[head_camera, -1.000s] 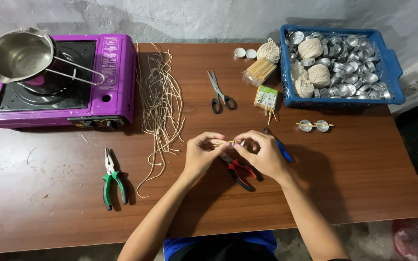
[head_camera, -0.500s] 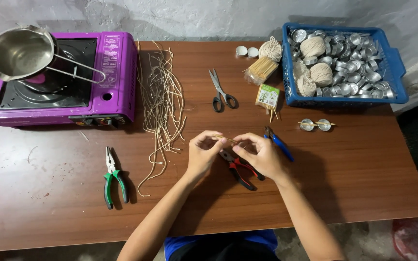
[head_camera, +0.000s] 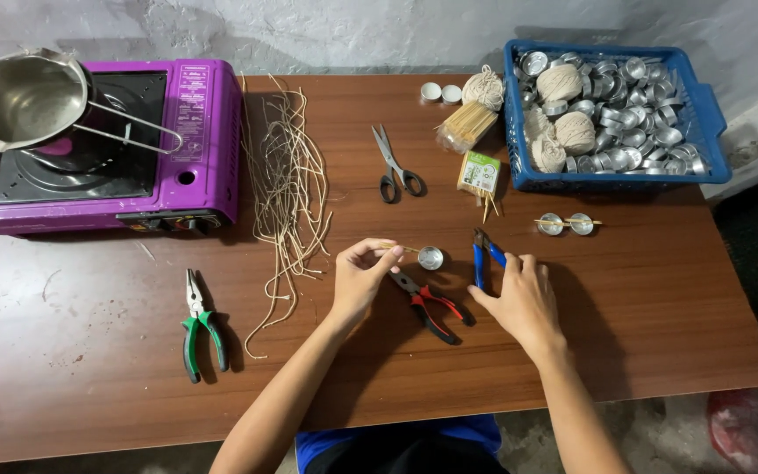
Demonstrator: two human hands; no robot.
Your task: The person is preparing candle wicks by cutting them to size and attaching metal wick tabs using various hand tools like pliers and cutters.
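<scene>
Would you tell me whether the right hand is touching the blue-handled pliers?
Touching: the head view shows the right hand with fingers on the blue-handled pliers.

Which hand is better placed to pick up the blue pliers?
Right. The right hand already rests against the blue pliers, while the left hand is busy holding a wick with a cup.

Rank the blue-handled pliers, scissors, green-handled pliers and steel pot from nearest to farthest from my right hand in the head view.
From the right hand:
1. Blue-handled pliers, at its fingertips.
2. Scissors, up and left.
3. Green-handled pliers, far left.
4. Steel pot, on the far-left stove.
</scene>
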